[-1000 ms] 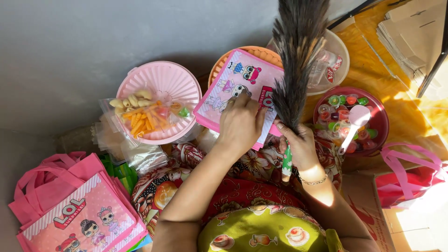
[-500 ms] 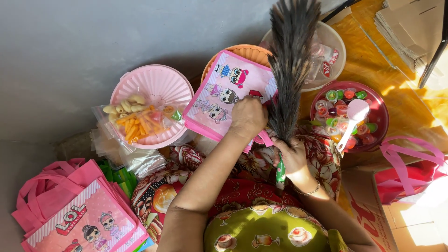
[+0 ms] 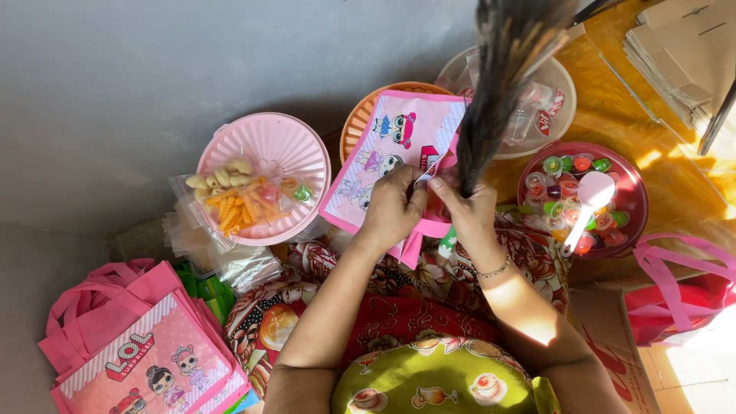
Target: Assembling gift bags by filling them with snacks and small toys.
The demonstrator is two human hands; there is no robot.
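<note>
Both hands pinch a pink cartoon-printed gift bag. Left of that grip, a clear snack packet lies on a pink basket; matching pink bags are stacked lower left.

The two hands meet in the middle on a bag. A basket with a snack packet on it sits to the left. A candy bowl sits to the right.

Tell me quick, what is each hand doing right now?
Left hand: closed, gripping the pink cartoon-print gift bag.
Right hand: closed, holding the same bag's edge and a dark feathery duster.
</note>
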